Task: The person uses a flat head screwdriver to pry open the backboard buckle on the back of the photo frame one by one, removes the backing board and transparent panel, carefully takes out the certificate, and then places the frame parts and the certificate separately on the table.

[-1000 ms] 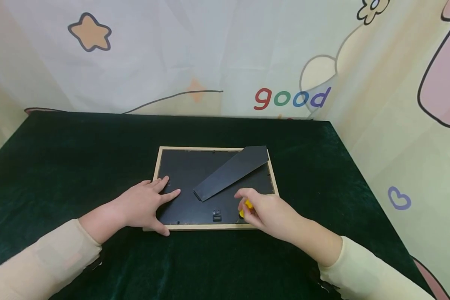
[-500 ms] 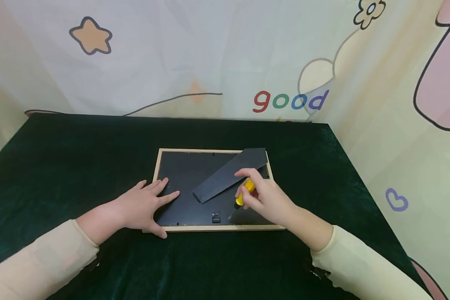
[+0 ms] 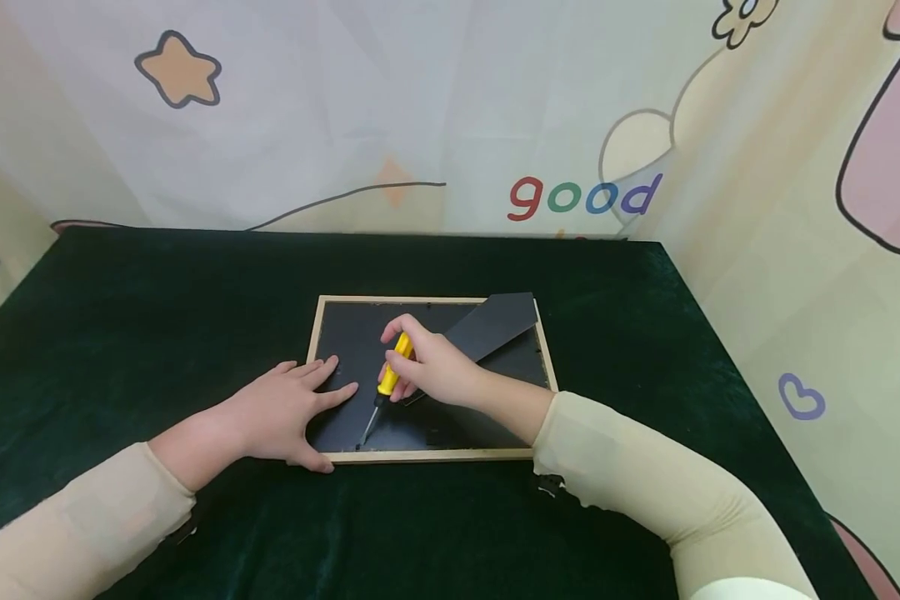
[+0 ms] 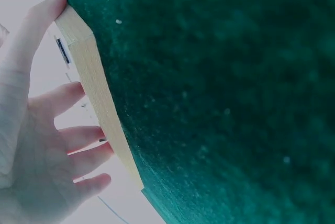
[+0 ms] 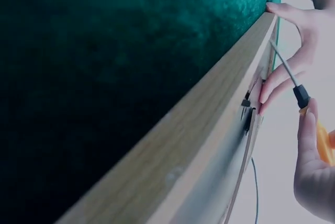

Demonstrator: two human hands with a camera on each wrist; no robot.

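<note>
A picture frame with a pale wooden border lies face down, its black backing board upward. My left hand rests over its left side with fingers spread, and the thumb touches the front border near the corner. My right hand holds a screwdriver by its yellow handle. The screwdriver's tip points down at the board's front left corner, by a small dark tab. In the right wrist view the screwdriver's metal shaft reaches the inner edge of the wood. Whether the tip touches the tab is unclear.
A black easel leg lies slantwise across the backing board, partly under my right hand. Dark green velvet cloth covers the table. A printed curtain hangs behind and to the right.
My right hand has lifted the screwdriver from the front right of the frame and carried it left to the front left corner. My left hand has stayed in place.
</note>
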